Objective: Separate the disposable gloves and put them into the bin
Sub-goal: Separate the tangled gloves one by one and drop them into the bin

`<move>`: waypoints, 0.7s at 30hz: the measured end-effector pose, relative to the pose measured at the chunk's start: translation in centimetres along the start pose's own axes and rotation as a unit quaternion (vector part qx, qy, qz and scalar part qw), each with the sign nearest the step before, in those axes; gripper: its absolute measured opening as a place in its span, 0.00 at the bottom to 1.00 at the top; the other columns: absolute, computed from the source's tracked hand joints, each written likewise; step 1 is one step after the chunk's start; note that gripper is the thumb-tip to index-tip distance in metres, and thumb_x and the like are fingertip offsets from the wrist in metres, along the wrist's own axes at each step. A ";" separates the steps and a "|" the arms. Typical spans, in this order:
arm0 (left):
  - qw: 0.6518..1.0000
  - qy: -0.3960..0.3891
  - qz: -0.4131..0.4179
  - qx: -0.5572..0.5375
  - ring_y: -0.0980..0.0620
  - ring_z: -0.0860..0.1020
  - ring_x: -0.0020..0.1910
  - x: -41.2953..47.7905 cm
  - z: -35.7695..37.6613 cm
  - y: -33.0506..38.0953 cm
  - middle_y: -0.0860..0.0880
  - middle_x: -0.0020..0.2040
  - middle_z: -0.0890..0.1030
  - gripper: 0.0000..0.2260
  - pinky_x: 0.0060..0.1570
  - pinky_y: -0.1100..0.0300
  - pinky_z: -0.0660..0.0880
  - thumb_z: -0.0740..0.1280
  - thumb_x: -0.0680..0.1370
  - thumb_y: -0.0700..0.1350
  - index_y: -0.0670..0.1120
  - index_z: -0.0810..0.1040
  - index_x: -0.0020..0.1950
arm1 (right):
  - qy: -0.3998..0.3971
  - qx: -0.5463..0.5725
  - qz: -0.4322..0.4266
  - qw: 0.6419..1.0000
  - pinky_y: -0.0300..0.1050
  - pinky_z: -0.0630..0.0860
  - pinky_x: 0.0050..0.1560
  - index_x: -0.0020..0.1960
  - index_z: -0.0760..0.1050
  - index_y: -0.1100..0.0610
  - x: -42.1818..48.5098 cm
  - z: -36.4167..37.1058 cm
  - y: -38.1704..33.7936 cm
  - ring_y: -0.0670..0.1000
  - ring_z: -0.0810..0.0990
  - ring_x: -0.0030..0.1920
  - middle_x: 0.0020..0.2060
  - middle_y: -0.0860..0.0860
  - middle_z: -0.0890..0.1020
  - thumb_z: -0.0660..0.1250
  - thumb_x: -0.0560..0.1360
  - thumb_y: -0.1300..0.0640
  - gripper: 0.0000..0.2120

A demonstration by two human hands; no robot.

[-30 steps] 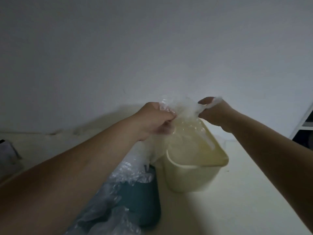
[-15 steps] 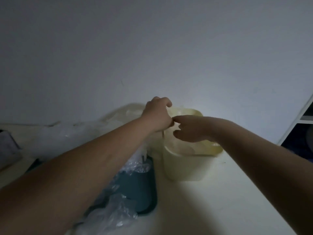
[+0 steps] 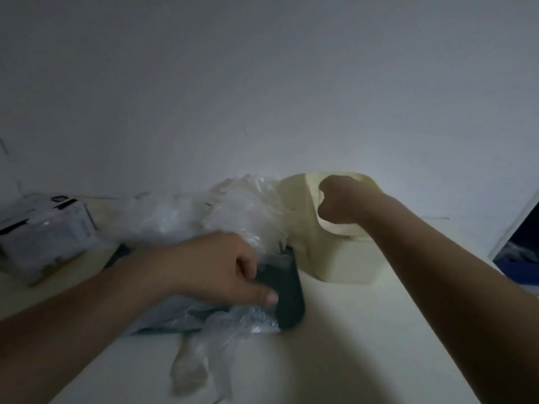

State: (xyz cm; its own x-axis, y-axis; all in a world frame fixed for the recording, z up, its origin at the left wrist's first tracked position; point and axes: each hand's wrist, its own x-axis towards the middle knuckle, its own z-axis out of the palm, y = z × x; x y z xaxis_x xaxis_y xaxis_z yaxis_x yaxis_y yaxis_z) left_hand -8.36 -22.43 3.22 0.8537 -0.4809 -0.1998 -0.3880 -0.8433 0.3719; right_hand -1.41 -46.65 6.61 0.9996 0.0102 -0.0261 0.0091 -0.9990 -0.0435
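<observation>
A heap of clear disposable gloves [image 3: 248, 205] lies on a dark teal container [image 3: 288, 295] at the middle of the table. My left hand [image 3: 221, 266] reaches into the heap from the near side, fingers curled into the plastic and thumb lying along the container; the hand is blurred. A cream bin [image 3: 344, 258] stands just right of the heap. My right hand [image 3: 341, 199] is in the bin's open top, fingers curled into a fist, with no glove visible in it. More clear gloves [image 3: 198, 363] hang off the container onto the table near me.
A box wrapped in plastic [image 3: 43, 234] sits at the far left by the wall. A white shelf edge with dark blue things [image 3: 522, 252] stands at the right. The pale table top [image 3: 364, 345] stretches in front of the bin.
My left hand has left the bin's mouth and dropped left and down into the glove heap. My right hand has stayed at the bin's opening and curled into a fist.
</observation>
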 end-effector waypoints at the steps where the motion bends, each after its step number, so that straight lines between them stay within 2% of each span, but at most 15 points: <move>1: 0.998 -0.033 -0.015 0.041 0.52 0.83 0.42 -0.7 1.2 -0.3 0.52 0.42 0.84 0.32 0.42 0.52 0.80 0.71 0.62 0.79 0.52 0.82 0.46 | 0.055 0.010 -0.009 0.998 0.48 0.76 0.58 0.69 0.75 0.56 -1.1 -0.1 -1.1 0.57 0.80 0.62 0.63 0.54 0.81 0.62 0.77 0.60 0.20; 3: 0.992 -0.063 -0.024 0.109 0.51 0.78 0.37 -1.2 3.9 -0.9 0.51 0.39 0.78 0.27 0.37 0.55 0.72 0.71 0.67 0.75 0.52 0.76 0.42 | 0.154 0.062 -0.052 0.985 0.50 0.79 0.57 0.67 0.77 0.52 -3.1 0.6 -3.6 0.56 0.80 0.60 0.61 0.51 0.81 0.60 0.75 0.61 0.22; 5: 0.994 -0.035 -0.017 0.100 0.54 0.72 0.33 -1.5 5.8 -1.7 0.53 0.37 0.74 0.19 0.35 0.57 0.67 0.71 0.77 0.63 0.52 0.70 0.38 | 0.217 0.140 -0.134 0.957 0.52 0.80 0.59 0.67 0.80 0.50 -4.8 2.0 -5.9 0.54 0.81 0.60 0.61 0.49 0.82 0.59 0.77 0.61 0.21; 7: 1.000 0.014 -0.017 0.016 0.55 0.69 0.31 -2.0 5.8 -3.2 0.52 0.34 0.71 0.17 0.35 0.58 0.66 0.69 0.81 0.54 0.48 0.70 0.36 | 0.209 0.248 -0.193 0.926 0.51 0.81 0.60 0.64 0.83 0.50 -5.6 3.5 -7.3 0.49 0.83 0.57 0.58 0.47 0.85 0.60 0.79 0.61 0.19; 9: 0.991 0.085 -0.018 -0.099 0.56 0.68 0.31 -2.8 4.6 -4.5 0.52 0.31 0.69 0.16 0.36 0.58 0.67 0.68 0.81 0.49 0.46 0.70 0.36 | 0.144 0.371 -0.197 0.896 0.50 0.82 0.60 0.62 0.84 0.51 -5.8 4.8 -7.8 0.46 0.85 0.52 0.53 0.45 0.87 0.62 0.79 0.61 0.16; 11: 0.952 0.172 -0.039 -0.249 0.56 0.74 0.34 -3.9 3.2 -5.4 0.54 0.32 0.76 0.13 0.38 0.59 0.71 0.68 0.81 0.44 0.48 0.75 0.36 | 0.079 0.481 -0.191 0.852 0.53 0.82 0.60 0.60 0.84 0.50 -5.7 5.3 -8.0 0.46 0.86 0.51 0.50 0.45 0.88 0.67 0.81 0.56 0.11; 12: 0.918 0.211 -0.045 -0.332 0.55 0.78 0.37 -4.3 2.7 -5.5 0.53 0.36 0.81 0.12 0.39 0.60 0.74 0.68 0.82 0.41 0.48 0.79 0.39 | 0.039 0.526 -0.184 0.830 0.54 0.82 0.60 0.61 0.83 0.49 -5.8 5.5 -8.0 0.46 0.86 0.52 0.51 0.44 0.87 0.69 0.81 0.51 0.10; 14: 0.842 0.248 -0.027 -0.478 0.53 0.83 0.42 -4.8 2.0 -5.5 0.47 0.43 0.86 0.10 0.40 0.63 0.77 0.66 0.82 0.34 0.45 0.83 0.47 | -0.054 0.589 -0.170 0.788 0.55 0.83 0.61 0.62 0.82 0.49 -5.5 5.7 -8.5 0.47 0.86 0.56 0.54 0.47 0.87 0.70 0.78 0.42 0.17; 17: 0.740 0.268 0.020 -0.617 0.49 0.86 0.47 -5.0 2.0 -5.3 0.42 0.49 0.87 0.14 0.43 0.62 0.81 0.64 0.79 0.26 0.38 0.83 0.57 | -0.159 0.648 -0.182 0.722 0.58 0.81 0.62 0.63 0.82 0.56 -5.0 6.1 -9.9 0.55 0.86 0.57 0.55 0.55 0.87 0.71 0.73 0.40 0.26; 19: 0.707 0.293 0.016 -0.644 0.46 0.86 0.51 -4.8 2.4 -5.8 0.38 0.53 0.87 0.17 0.46 0.59 0.82 0.68 0.76 0.26 0.39 0.82 0.62 | -0.176 0.676 -0.188 0.691 0.54 0.83 0.56 0.61 0.83 0.60 -4.5 6.1 -10.8 0.57 0.86 0.51 0.52 0.58 0.87 0.72 0.72 0.45 0.24; 21: 0.713 0.290 0.022 -0.638 0.45 0.85 0.52 -4.4 3.0 -6.4 0.39 0.54 0.86 0.17 0.48 0.57 0.81 0.72 0.74 0.28 0.38 0.82 0.62 | -0.155 0.683 -0.196 0.687 0.49 0.83 0.46 0.56 0.84 0.63 -3.9 6.1 -11.7 0.57 0.84 0.45 0.47 0.59 0.86 0.74 0.74 0.53 0.15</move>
State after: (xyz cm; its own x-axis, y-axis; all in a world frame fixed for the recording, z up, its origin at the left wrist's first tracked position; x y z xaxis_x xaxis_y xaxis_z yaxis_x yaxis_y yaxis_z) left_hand -10.62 -15.61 -0.99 0.9940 -0.0091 0.1088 -0.1030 0.2521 0.9622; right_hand -5.56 -34.72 1.10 0.8717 0.4872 0.0529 0.0310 0.0530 -0.9981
